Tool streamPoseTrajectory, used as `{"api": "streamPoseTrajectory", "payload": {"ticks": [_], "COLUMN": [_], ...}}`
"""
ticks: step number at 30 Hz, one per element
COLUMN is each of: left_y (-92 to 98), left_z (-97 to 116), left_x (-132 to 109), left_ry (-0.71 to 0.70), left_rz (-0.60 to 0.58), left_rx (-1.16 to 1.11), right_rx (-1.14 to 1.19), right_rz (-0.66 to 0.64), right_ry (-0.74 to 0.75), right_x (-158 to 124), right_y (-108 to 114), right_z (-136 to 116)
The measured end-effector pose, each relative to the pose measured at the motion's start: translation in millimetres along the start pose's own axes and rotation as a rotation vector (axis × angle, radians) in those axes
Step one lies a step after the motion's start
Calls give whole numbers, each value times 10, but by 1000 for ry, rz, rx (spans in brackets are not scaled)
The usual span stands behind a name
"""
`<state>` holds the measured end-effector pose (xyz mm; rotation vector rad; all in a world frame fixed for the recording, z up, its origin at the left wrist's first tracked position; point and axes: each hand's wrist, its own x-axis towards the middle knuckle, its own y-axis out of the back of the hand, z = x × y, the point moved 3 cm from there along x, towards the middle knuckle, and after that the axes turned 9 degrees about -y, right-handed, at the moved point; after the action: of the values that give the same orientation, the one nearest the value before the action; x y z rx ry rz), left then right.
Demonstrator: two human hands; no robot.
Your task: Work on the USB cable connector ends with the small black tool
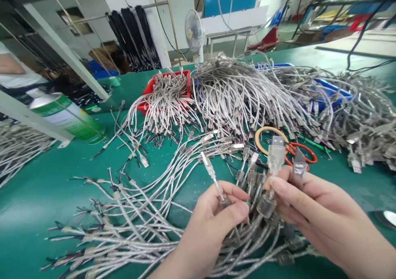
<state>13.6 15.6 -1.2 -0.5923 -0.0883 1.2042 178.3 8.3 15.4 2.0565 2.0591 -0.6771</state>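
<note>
My left hand [216,217] is closed around a clear-jacketed USB cable [208,166], its metal plug pointing up and left. Between the thumb and fingers of my right hand [306,205] is another USB cable [276,157], its plug upright and a dark cylinder on the cable just below. A further metal plug [299,163] sticks up behind the right fingers. Beneath both hands lies a loose bundle of silvery cables [176,180], with stripped wire ends spread to the left and plugs near the hands.
Behind are a red bin [188,83] of cables, a large cable heap [241,93] and a blue bin [337,91]. Tape rings [261,147] lie beyond my right hand. At left stand a green-and-white can [71,118] and a metal post [68,52]; a person's arm [10,64] shows behind.
</note>
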Motion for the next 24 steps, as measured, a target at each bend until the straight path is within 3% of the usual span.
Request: {"api": "streamPoseTrajectory", "payload": {"ticks": [10,20,24], "left_y": [15,-1,-18], "left_z": [27,63,86], "left_x": [5,7,-9], "left_ry": [-20,-63,-97], "left_rz": [3,60,71], "left_rx": [19,-40,-77], "right_rx": [14,-26,-197], "right_rz": [55,25,34], "right_ry": [10,-2,113], "right_x": [-51,-25,15], "right_y": [-13,65,170], "right_z": [-2,47,-15]}}
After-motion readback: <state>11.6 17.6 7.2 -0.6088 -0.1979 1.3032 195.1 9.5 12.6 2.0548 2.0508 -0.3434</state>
